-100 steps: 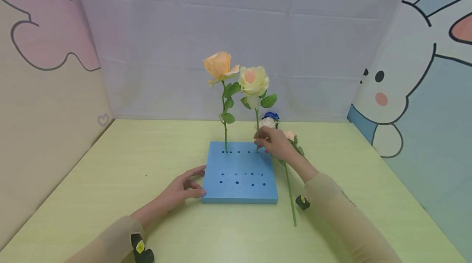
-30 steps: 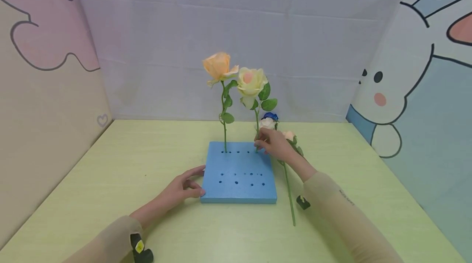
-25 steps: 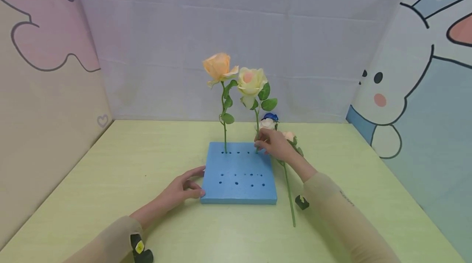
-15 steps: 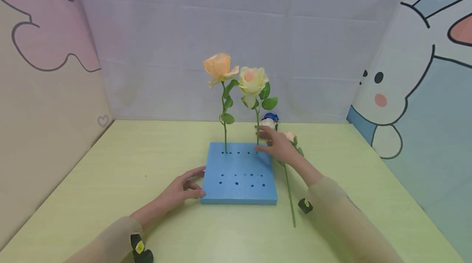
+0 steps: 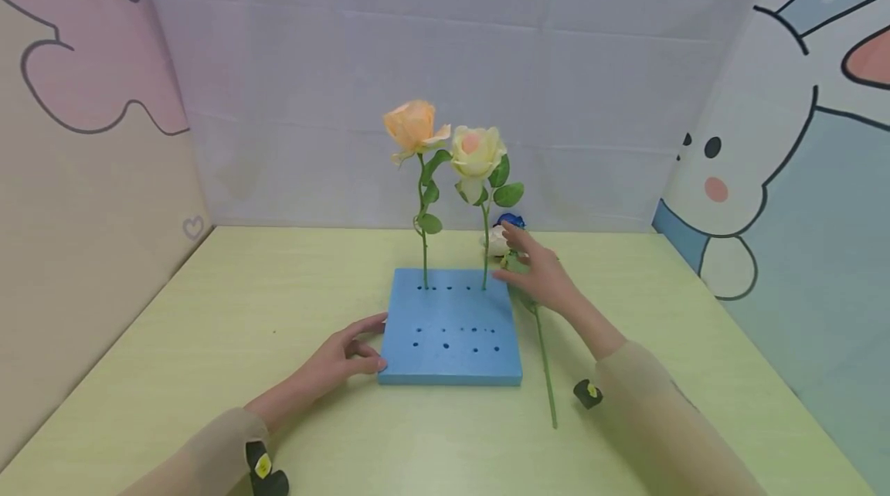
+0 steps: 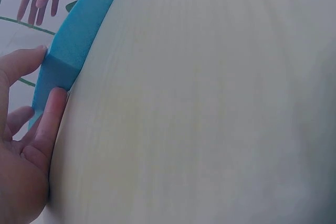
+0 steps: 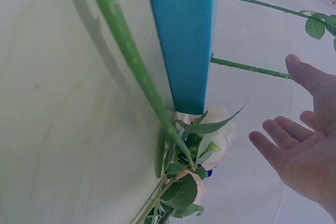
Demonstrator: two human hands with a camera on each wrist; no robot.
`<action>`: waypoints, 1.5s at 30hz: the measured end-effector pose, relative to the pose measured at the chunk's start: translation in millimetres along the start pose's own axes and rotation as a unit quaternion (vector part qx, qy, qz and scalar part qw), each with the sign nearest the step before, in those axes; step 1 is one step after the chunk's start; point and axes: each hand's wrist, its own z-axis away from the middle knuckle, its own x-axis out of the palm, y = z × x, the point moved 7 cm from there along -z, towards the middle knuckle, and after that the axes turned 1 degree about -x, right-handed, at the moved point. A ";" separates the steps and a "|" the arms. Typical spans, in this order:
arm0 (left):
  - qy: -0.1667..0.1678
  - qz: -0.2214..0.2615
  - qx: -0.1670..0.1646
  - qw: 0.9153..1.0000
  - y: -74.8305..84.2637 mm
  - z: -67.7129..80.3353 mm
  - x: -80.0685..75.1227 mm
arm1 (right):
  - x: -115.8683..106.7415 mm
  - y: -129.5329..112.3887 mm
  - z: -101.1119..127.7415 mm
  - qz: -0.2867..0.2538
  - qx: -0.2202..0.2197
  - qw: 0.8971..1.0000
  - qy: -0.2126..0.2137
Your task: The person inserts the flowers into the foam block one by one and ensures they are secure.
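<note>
Right grip (image 5: 544, 273) hung over the flowers beyond the board's right edge, fingers spread and well apart from the thumb, with nothing in its hold; the right wrist view showed the palm bare. Its thumb tip was just beside the cream rose (image 5: 476, 152), which stood in the board's back row, at the right end. Left grip (image 5: 341, 357) had hold of nothing either: its fingers, loosely parted, touched the left side of the blue board (image 5: 445, 307) on the tabletop (image 5: 313, 272), probably to steady it.

A peach rose (image 5: 412, 125) stood near the left end of the same row. Beyond the board and to its right lay a white rose (image 5: 497, 241) and a blue flower (image 5: 510, 220), with a paler peach flower (image 7: 197, 182) close by. One long green stem (image 5: 546, 365) ran along the tabletop towards the viewer.

Setting the cream rose seemed finished, so the step in hand was likely the choice of another flower. That next move would call for a pinch on one stem and a careful lift, since the leaves overlapped and could snag.
</note>
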 end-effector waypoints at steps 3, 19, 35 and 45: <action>0.004 -0.002 0.002 1.000 1.1 -0.3 -0.7 | -4.7 -0.1 2.8 -0.009 -0.003 1.000 0.010; 0.002 0.002 0.012 1.000 3.0 -0.9 -2.2 | -18.6 10.5 23.8 -0.001 0.002 0.999 0.036; -0.003 0.011 0.006 1.000 -2.3 -1.2 0.1 | -13.5 25.5 56.0 0.035 0.047 0.998 0.015; -0.004 0.010 0.018 1.000 -0.5 0.2 -0.5 | -5.5 33.3 70.8 0.026 0.064 0.997 -0.025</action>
